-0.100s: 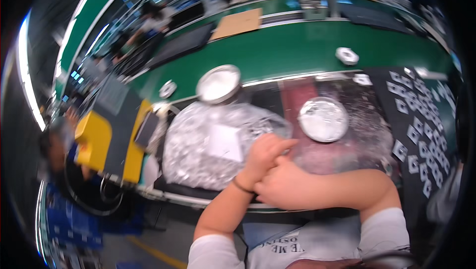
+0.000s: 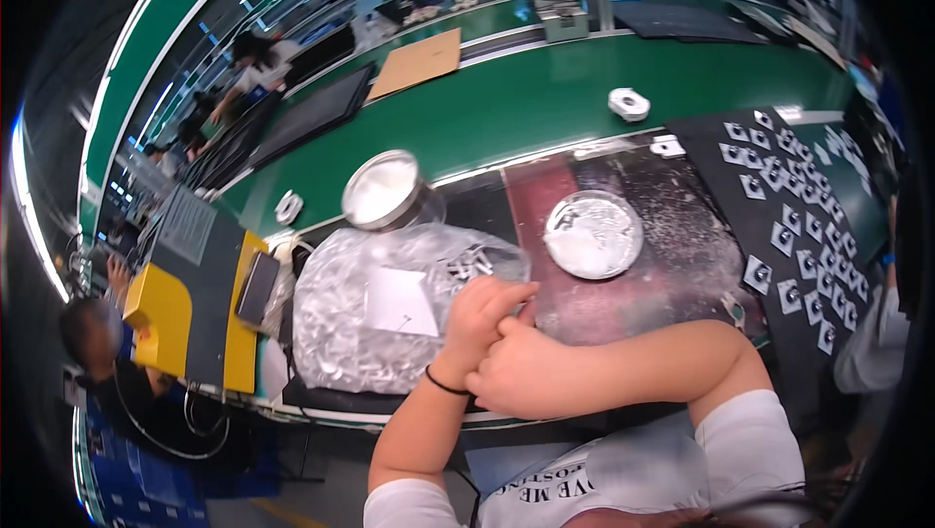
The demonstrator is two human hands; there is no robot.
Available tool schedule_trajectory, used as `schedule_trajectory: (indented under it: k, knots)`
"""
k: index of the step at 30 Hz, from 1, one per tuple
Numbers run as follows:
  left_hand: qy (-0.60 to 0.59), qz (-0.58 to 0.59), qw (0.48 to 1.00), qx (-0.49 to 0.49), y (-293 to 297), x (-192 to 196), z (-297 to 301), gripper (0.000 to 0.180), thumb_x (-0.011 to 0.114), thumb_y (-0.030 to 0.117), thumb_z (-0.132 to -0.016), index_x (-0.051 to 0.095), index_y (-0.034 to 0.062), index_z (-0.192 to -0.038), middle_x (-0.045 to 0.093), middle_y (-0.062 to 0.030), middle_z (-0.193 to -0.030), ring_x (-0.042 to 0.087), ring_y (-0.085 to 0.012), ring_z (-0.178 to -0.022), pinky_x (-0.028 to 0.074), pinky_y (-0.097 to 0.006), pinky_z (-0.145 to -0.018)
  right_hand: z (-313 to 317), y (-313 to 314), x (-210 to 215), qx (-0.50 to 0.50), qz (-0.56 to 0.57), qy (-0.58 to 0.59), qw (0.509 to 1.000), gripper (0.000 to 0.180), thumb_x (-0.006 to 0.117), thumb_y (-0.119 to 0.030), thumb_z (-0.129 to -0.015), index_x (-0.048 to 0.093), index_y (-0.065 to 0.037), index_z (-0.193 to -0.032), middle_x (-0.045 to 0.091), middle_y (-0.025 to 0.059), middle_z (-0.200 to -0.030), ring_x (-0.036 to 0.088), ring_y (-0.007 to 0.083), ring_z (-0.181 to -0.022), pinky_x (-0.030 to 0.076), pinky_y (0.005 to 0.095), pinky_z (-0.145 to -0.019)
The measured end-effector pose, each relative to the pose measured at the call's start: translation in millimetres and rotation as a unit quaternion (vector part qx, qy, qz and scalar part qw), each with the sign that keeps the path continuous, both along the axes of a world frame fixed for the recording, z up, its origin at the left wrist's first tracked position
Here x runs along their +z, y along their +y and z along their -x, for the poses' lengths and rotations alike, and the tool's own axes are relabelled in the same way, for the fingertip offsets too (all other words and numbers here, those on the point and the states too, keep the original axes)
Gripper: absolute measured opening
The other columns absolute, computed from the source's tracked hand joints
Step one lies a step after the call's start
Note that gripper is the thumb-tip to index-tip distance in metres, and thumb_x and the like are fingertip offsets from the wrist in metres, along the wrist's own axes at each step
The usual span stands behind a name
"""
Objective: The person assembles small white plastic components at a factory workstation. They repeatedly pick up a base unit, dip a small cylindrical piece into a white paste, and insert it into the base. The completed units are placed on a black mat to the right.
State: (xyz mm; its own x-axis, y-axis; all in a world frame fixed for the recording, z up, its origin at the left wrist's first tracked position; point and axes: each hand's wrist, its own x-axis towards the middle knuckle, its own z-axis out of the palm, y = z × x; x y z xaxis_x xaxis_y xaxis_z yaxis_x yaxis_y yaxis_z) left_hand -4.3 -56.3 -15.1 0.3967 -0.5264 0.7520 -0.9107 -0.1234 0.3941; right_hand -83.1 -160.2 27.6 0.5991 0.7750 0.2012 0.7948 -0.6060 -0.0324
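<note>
My left hand (image 2: 479, 321) and my right hand (image 2: 516, 372) are together at the near edge of the bench, the right crossing over by the left wrist. Both have curled, closed fingers; anything between them is hidden. Just beyond lies a large clear plastic bag (image 2: 331, 333) full of small shiny pieces, with a white paper slip (image 2: 397, 300) on top. To the right of my hands, a round shallow dish (image 2: 594, 236) with silvery-white contents rests on a worn reddish-dark mat (image 2: 672, 284). Behind the bag a round clear tub (image 2: 385, 192) holds white material.
At right, a black sheet (image 2: 779, 323) carries many small white square pieces. A yellow-and-grey machine (image 2: 185, 284) stands at left. White ring-shaped parts (image 2: 629, 104) sit on the green bench (image 2: 506, 119). Other people work at left and far back.
The whole view has shifted, so the bench items appear further left, and the blur has cleared. My hands stay together with little visible change in their hold.
</note>
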Motion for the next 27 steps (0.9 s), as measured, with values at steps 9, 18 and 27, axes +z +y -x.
schedule_trajectory:
  k: [9, 18, 27]
  knots:
    - [0.013, -0.069, 0.997, -0.028, -5, 17, -4, 0.033, 0.070, 0.008, -0.068, 0.062, 0.0082, -0.100, 0.060, -0.0043, -0.074, 0.057, -0.0239, -0.070, 0.043, -0.037, -0.065, -6, -25, 26, 0.068, -0.027, 0.098, 0.992, 0.027, 0.059, -0.034, -0.081, 0.061, -0.008, -0.077, 0.062, 0.0079, -0.064, 0.061, 0.0249, -0.062, 0.040, 0.0395, -0.066]
    - [0.011, -0.087, 0.996, -0.001, -4, 21, -1, 0.024, 0.065, 0.007, -0.073, 0.064, 0.0065, -0.096, 0.062, -0.0082, -0.077, 0.059, -0.0261, -0.072, 0.045, -0.036, -0.065, -154, -179, 27, -0.477, -0.249, -0.032, 0.842, 0.033, 0.062, -0.037, -0.078, 0.068, -0.011, -0.097, 0.060, 0.0117, -0.106, 0.057, 0.0280, -0.103, 0.044, 0.0393, -0.089]
    - [-0.023, -0.037, 0.999, 0.005, -1, 17, -2, 0.022, 0.066, 0.006, -0.072, 0.065, 0.0077, -0.094, 0.060, -0.0060, -0.071, 0.057, -0.0248, -0.065, 0.045, -0.036, -0.062, -215, -232, -43, -0.673, -0.130, 0.006, 0.728, 0.045, 0.068, -0.038, -0.075, 0.063, -0.012, -0.111, 0.057, 0.0084, -0.117, 0.058, 0.0273, -0.104, 0.044, 0.0427, -0.089]
